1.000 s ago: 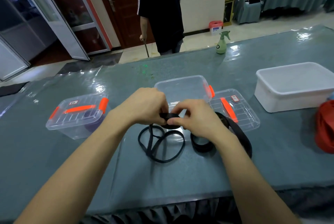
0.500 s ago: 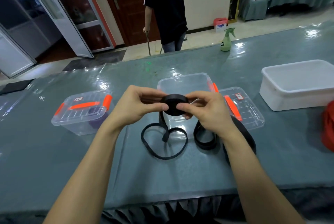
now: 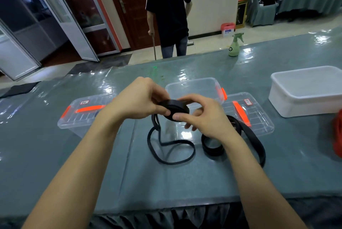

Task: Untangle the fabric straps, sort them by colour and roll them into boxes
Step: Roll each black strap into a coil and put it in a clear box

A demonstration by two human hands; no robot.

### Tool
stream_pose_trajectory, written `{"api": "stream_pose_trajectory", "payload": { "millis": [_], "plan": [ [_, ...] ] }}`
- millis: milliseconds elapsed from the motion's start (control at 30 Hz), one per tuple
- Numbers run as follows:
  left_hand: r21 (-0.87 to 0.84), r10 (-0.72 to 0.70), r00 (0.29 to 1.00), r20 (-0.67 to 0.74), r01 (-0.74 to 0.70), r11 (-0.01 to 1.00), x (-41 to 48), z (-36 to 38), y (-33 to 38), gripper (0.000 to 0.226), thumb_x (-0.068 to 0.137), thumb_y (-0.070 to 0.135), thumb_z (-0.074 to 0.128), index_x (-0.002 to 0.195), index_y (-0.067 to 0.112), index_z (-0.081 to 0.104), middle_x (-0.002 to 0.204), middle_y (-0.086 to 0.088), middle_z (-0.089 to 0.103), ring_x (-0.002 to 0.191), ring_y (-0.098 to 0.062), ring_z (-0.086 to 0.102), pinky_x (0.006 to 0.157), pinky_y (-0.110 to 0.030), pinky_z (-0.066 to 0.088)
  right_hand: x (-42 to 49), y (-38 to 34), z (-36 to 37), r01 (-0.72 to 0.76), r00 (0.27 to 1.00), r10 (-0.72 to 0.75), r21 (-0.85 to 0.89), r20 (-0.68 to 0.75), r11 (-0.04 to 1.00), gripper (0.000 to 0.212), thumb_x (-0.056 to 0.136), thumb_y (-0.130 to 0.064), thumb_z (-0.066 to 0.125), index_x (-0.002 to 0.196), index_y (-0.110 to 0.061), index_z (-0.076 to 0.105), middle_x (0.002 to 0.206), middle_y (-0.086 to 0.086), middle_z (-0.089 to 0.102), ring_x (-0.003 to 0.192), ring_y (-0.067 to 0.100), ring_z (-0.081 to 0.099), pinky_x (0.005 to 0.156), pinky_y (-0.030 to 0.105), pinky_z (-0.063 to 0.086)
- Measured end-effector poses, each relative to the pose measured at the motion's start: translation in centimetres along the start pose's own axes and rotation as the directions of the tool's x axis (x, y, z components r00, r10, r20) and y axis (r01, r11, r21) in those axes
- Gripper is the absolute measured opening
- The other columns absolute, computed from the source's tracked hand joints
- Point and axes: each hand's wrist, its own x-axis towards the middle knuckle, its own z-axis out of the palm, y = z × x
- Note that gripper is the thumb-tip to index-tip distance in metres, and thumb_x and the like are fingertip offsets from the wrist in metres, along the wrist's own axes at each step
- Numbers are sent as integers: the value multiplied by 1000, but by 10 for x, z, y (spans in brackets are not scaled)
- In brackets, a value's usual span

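Holding a flat black roll in front of the open box

A glossy grey-green tabletop [image 3: 92, 173] under a sheet of wrinkled clear film carries everything. Well to the right of the open clear box [image 3: 192, 86] sits an opaque white tub [image 3: 305, 106] with rounded corners. Left of the box stands a closed clear box [image 3: 81, 116] with orange latches and handle. Touching its right side lies a ribbed clear lid [image 3: 259, 117] with an orange handle. In front of that lid a wide, matte second black strap [image 3: 253, 140] curves into a loose coil. Directly in front of the box, the narrow strap tail [image 3: 172, 153] lies in slack loops on the tabletop. Both hands are raised just in front of the box: the left hand [image 3: 137, 99] pinches the black strap roll [image 3: 174, 107], a tight flat disc, and the right hand [image 3: 205, 117] grips its other edge, thumb on the rim.
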Motion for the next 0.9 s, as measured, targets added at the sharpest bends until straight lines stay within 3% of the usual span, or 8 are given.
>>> {"api": "stream_pose_trajectory", "payload": {
  "millis": [67, 233, 333, 500, 567, 667, 767, 900],
  "plan": [
    [207, -9, 998, 57, -3, 978, 3, 1, 9, 18, 76, 33, 95, 89, 37, 84, 72, 20, 77, 74, -2, 74, 76, -38, 63, -1, -2, 6, 31, 999, -27, -183, 28, 983, 34, 77, -55, 92, 107, -49, 76, 88, -13, 80, 60, 15, 76, 69, 42, 64],
    [529, 55, 998, 43, -70, 846, 7, 11, 17, 20, 78, 54, 81, 89, 37, 82, 67, 11, 74, 67, -15, 65, 62, -33, 56, 2, -5, 20, 55, 998, -60, -285, -8, 957, 10, 85, -47, 89, 93, -45, 83, 64, -12, 72, 61, 22, 72, 67, 44, 59],
    [480, 10, 998, 55, -35, 877, 7, 9, 13, 17, 78, 49, 85, 92, 39, 84, 71, 14, 76, 70, -9, 66, 59, -29, 46, 4, -2, 20, 27, 999, -38, -270, -38, 963, 13, 86, -47, 88, 96, -40, 85, 63, 8, 71, 67, 33, 73, 68, 47, 58],
    [630, 68, 998, 20, -65, 774, 7, 22, 13, 20, 83, 53, 79, 96, 39, 83, 73, 5, 73, 72, -21, 64, 56, -30, 41, 7, 1, 26, 44, 999, -39, -380, 21, 924, 12, 91, -44, 82, 102, -40, 84, 78, 1, 77, 70, 24, 73, 70, 43, 59],
    [498, 95, 995, -11, -77, 864, 7, 23, 8, 20, 86, 47, 83, 106, 44, 84, 81, 10, 78, 78, -14, 69, 64, -32, 51, 6, 3, 19, 62, 995, -85, -333, -55, 941, 13, 88, -40, 86, 101, -39, 85, 75, -4, 79, 66, 20, 75, 70, 42, 60],
    [-100, 41, 999, -8, -41, 994, -1, 17, -13, 29, 83, 24, 95, 109, 33, 87, 93, 13, 84, 91, -4, 81, 88, -27, 64, 3, 1, 8, 68, 988, -71, -27, -135, 997, 16, 87, -28, 90, 101, -34, 87, 78, -4, 82, 66, 18, 79, 70, 40, 66],
    [-525, -13, 999, -44, -12, 851, -10, 24, -29, 32, 78, 22, 96, 107, 31, 87, 104, 2, 86, 103, -16, 82, 98, -31, 64, 4, -9, 2, 87, 981, -12, 384, -194, 919, 12, 89, -16, 87, 96, -25, 88, 84, 10, 83, 64, 26, 80, 63, 30, 65],
    [-721, -44, 986, -159, -85, 687, -11, 44, -24, 29, 81, 26, 96, 108, 32, 88, 110, -5, 85, 109, -21, 81, 95, -25, 62, 4, -17, 5, 59, 987, 66, 722, -144, 690, 23, 84, -35, 85, 98, -17, 88, 94, 18, 82, 72, 29, 81, 68, 30, 66]
  ]
}}
